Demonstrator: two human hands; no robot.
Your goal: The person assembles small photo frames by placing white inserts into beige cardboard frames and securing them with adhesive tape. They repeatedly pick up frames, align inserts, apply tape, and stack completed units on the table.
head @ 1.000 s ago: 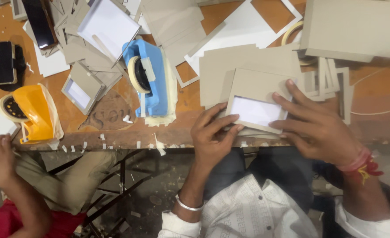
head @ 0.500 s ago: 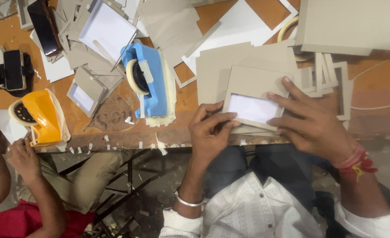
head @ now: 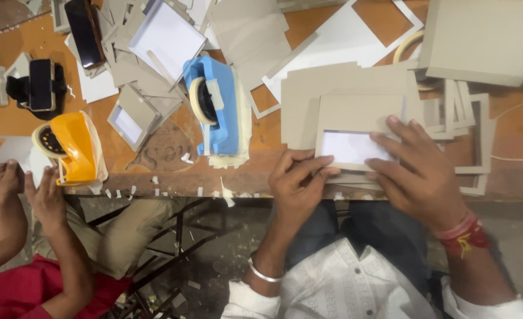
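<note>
Cardboard frame (head: 356,127) — apparently under both hands (head: 362,180)

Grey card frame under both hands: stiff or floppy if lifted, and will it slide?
The grey card frame lies flat with straight edges, so probably stiff and light. Its thin borders around the white window may bend. On the loose card stack it would likely slide.

We see the left hand (head: 300,188) pull back toward the bench (head: 172,180) edge, fingertips now at the cardboard frame's (head: 356,131) lower-left corner. Co-worker's hands (head: 28,192) rise to the yellow tape dispenser (head: 72,147).
</note>
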